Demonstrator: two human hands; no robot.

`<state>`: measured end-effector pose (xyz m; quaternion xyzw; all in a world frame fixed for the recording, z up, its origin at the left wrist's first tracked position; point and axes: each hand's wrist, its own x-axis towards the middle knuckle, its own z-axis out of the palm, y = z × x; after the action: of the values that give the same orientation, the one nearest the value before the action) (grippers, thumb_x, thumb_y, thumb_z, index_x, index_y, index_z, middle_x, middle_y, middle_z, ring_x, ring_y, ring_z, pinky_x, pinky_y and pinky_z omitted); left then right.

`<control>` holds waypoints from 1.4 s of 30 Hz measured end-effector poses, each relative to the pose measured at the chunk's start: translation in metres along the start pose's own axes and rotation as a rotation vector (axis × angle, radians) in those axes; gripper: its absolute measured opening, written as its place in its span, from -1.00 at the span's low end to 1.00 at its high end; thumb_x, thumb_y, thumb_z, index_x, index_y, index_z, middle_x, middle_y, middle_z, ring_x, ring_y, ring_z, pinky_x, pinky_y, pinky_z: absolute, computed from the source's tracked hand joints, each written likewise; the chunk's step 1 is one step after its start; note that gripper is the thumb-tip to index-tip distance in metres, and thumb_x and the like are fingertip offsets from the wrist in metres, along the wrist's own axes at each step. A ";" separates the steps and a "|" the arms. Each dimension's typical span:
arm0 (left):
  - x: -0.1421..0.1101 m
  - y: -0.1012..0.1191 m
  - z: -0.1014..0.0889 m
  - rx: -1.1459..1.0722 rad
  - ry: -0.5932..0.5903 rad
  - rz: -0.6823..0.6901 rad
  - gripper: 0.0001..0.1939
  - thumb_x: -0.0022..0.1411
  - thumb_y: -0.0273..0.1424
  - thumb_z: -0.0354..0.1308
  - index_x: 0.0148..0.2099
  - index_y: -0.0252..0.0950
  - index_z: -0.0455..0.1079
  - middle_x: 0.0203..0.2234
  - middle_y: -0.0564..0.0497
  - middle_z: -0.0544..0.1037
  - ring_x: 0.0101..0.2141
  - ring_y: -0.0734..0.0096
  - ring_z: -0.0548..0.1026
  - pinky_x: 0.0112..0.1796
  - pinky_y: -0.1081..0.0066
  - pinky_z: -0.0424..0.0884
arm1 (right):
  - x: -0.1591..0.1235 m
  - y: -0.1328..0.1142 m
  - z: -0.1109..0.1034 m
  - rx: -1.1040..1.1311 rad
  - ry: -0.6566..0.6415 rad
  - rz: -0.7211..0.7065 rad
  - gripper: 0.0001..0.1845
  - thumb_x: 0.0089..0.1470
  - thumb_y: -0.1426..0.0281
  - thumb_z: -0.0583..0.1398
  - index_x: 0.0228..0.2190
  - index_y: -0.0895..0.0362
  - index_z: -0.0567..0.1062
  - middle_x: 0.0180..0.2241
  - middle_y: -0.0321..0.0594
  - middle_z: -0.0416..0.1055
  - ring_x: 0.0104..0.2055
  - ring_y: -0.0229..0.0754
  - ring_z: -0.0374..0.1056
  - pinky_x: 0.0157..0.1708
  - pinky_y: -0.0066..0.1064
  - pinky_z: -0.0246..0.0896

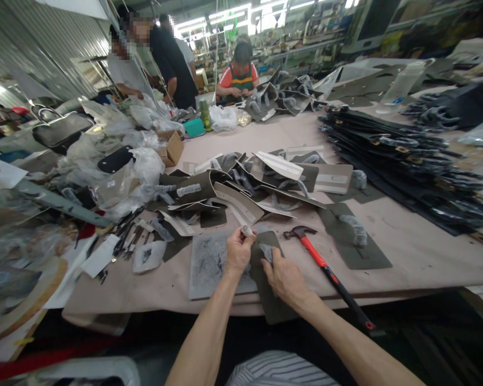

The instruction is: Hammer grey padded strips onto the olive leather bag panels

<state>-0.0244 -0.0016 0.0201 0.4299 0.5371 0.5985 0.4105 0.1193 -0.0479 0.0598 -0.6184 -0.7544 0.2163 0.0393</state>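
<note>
My left hand [238,253] is closed around a small pale cylindrical piece [246,230]; its exact kind is too small to tell. It is above the right part of a worn grey slab [207,268]. My right hand [287,279] has its fingers closed on a plastic-wrapped handle [266,251]. That handle is on a dark olive panel [271,300], which overlaps the slab's right side and reaches past the table's front edge. To the right lies a claw hammer [319,256] with a red and black handle. Another olive panel [368,257] with a wrapped handle rests beyond it.
A loose heap of panels [241,187] spreads behind my hands. Black panels [394,161] are stacked at the right. Small tools [134,236] and plastic bags [129,177] crowd the left. A co-worker [238,80] sits across the table; other people stand at the far left.
</note>
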 end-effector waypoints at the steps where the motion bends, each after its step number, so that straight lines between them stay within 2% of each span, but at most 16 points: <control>1: 0.000 -0.008 0.004 -0.005 -0.021 -0.021 -0.83 0.18 -0.39 0.27 -0.16 -0.31 0.49 -0.28 -0.07 0.67 -0.25 0.33 0.63 -0.17 0.40 0.53 | 0.000 0.001 0.001 0.030 -0.012 0.008 -0.60 0.37 0.24 0.00 0.09 0.25 0.26 -0.29 0.04 0.57 -0.24 0.07 0.56 -0.35 -0.30 0.21; 4: 0.002 -0.022 0.015 -0.020 -0.057 -0.056 -0.80 0.18 -0.42 0.25 -0.12 -0.30 0.45 -0.25 -0.07 0.67 -0.23 0.33 0.63 -0.15 0.38 0.53 | -0.001 0.005 0.005 0.100 -0.040 0.009 -0.38 0.36 0.18 0.01 0.27 0.31 0.11 -0.25 0.10 0.58 -0.18 0.12 0.55 -0.28 -0.24 0.26; 7: 0.004 -0.028 0.019 -0.004 -0.051 -0.063 -0.82 0.19 -0.43 0.23 -0.13 -0.30 0.43 -0.26 -0.07 0.68 -0.23 0.33 0.64 -0.12 0.37 0.52 | -0.006 0.012 0.015 0.170 0.002 -0.065 -0.33 0.37 0.23 -0.01 0.36 0.26 -0.03 -0.10 0.11 0.55 -0.14 0.08 0.54 -0.23 -0.22 0.31; 8: 0.005 -0.030 0.018 0.001 -0.052 -0.061 -0.83 0.20 -0.43 0.22 -0.13 -0.30 0.43 -0.26 -0.07 0.67 -0.22 0.33 0.64 -0.11 0.36 0.52 | -0.008 0.014 0.019 0.190 0.031 -0.105 -0.36 0.37 0.27 -0.02 0.36 0.22 -0.01 -0.05 0.09 0.53 -0.11 0.06 0.54 -0.21 -0.23 0.32; 10: 0.005 -0.033 0.016 0.009 -0.055 -0.054 -0.85 0.22 -0.42 0.21 -0.13 -0.29 0.44 -0.25 -0.07 0.67 -0.22 0.33 0.63 -0.10 0.35 0.52 | -0.013 0.019 0.028 0.212 0.084 -0.174 -0.47 0.37 0.31 -0.03 0.29 0.18 0.15 0.02 0.05 0.49 -0.05 0.01 0.51 -0.16 -0.24 0.34; 13: 0.004 -0.035 0.014 0.037 -0.055 -0.050 -0.86 0.25 -0.39 0.20 -0.13 -0.29 0.44 -0.26 -0.06 0.67 -0.23 0.34 0.63 -0.12 0.37 0.53 | -0.019 0.024 0.039 0.223 0.131 -0.191 -0.61 0.36 0.28 0.01 0.09 0.22 0.37 -0.08 0.03 0.50 -0.06 0.00 0.49 -0.14 -0.27 0.35; 16: 0.004 -0.033 0.015 0.031 -0.064 -0.061 -0.85 0.25 -0.39 0.21 -0.13 -0.29 0.43 -0.27 -0.06 0.66 -0.23 0.34 0.63 -0.11 0.35 0.53 | -0.021 0.027 0.043 0.252 0.168 -0.190 -0.66 0.34 0.25 0.05 -0.03 0.21 0.42 -0.18 -0.02 0.50 -0.12 -0.02 0.49 -0.17 -0.28 0.35; 20: 0.003 -0.032 0.017 0.044 -0.094 -0.054 -0.86 0.25 -0.38 0.21 -0.14 -0.29 0.44 -0.28 -0.06 0.66 -0.23 0.34 0.63 -0.10 0.35 0.53 | -0.018 0.031 0.043 0.284 0.197 -0.172 -0.72 0.31 0.23 0.08 -0.12 0.17 0.43 -0.21 -0.05 0.50 -0.16 -0.02 0.48 -0.19 -0.28 0.35; 26: 0.003 -0.034 0.015 0.178 -0.114 -0.011 -0.87 0.29 -0.34 0.19 -0.15 -0.26 0.46 -0.26 -0.04 0.65 -0.22 0.35 0.61 -0.11 0.38 0.51 | -0.019 0.028 0.041 0.315 0.149 -0.149 -0.69 0.32 0.24 0.08 -0.06 0.18 0.41 -0.16 -0.03 0.49 -0.12 -0.01 0.48 -0.16 -0.26 0.34; 30: 0.002 -0.029 0.017 0.215 -0.120 0.016 -0.89 0.27 -0.39 0.17 -0.16 -0.27 0.46 -0.29 -0.04 0.65 -0.25 0.34 0.61 -0.14 0.38 0.51 | -0.023 0.031 0.026 0.326 0.134 -0.179 -0.57 0.31 0.19 0.07 0.09 0.15 0.34 -0.10 -0.04 0.46 -0.12 -0.03 0.46 -0.18 -0.26 0.33; 33: 0.000 -0.024 0.018 0.283 -0.134 0.066 -0.89 0.25 -0.46 0.16 -0.16 -0.27 0.46 -0.31 -0.02 0.66 -0.27 0.33 0.60 -0.16 0.38 0.50 | -0.022 0.056 0.007 0.247 0.259 -0.186 -0.56 0.32 0.16 0.03 0.09 0.16 0.35 -0.06 0.01 0.41 -0.08 0.00 0.41 -0.17 -0.22 0.32; 36: -0.003 -0.022 0.020 0.364 -0.146 0.139 -0.84 0.21 -0.52 0.15 -0.15 -0.26 0.48 -0.30 -0.02 0.67 -0.27 0.31 0.61 -0.16 0.37 0.50 | -0.019 0.101 -0.007 -0.006 0.381 -0.048 -0.59 0.27 0.24 0.07 0.00 0.26 0.40 -0.03 0.18 0.36 -0.02 0.15 0.33 -0.10 -0.09 0.26; 38: -0.006 -0.022 0.020 0.387 -0.157 0.176 -0.82 0.21 -0.53 0.14 -0.15 -0.25 0.49 -0.31 -0.01 0.67 -0.28 0.31 0.62 -0.18 0.38 0.50 | -0.016 0.132 -0.011 -0.100 0.313 0.077 -0.70 0.21 0.32 0.09 -0.12 0.26 0.42 -0.14 0.16 0.37 -0.12 0.13 0.33 -0.16 -0.09 0.24; 39: -0.006 -0.023 0.021 0.388 -0.167 0.187 -0.81 0.22 -0.54 0.13 -0.14 -0.25 0.49 -0.32 -0.01 0.67 -0.29 0.32 0.62 -0.19 0.38 0.51 | -0.016 0.144 -0.012 -0.064 0.250 0.124 -0.78 0.18 0.35 0.09 -0.21 0.23 0.42 -0.22 0.09 0.37 -0.19 0.07 0.33 -0.21 -0.14 0.23; 41: -0.007 -0.025 0.021 0.376 -0.184 0.199 -0.80 0.22 -0.55 0.12 -0.14 -0.25 0.49 -0.32 0.00 0.67 -0.31 0.33 0.62 -0.21 0.40 0.51 | -0.014 0.157 -0.014 0.188 0.081 0.230 -0.94 0.09 0.40 0.14 -0.38 0.14 0.35 -0.38 -0.11 0.32 -0.33 -0.08 0.28 -0.31 -0.27 0.20; 42: -0.007 -0.026 0.021 0.370 -0.186 0.203 -0.79 0.21 -0.55 0.12 -0.14 -0.25 0.49 -0.32 0.00 0.67 -0.31 0.34 0.62 -0.21 0.40 0.51 | -0.014 0.158 -0.016 0.341 -0.009 0.279 -0.92 0.04 0.40 0.16 -0.43 0.10 0.31 -0.45 -0.19 0.28 -0.40 -0.15 0.24 -0.37 -0.33 0.18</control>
<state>-0.0017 -0.0004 -0.0051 0.6030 0.5514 0.4859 0.3103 0.2722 -0.0342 0.0179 -0.7004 -0.6141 0.3467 0.1097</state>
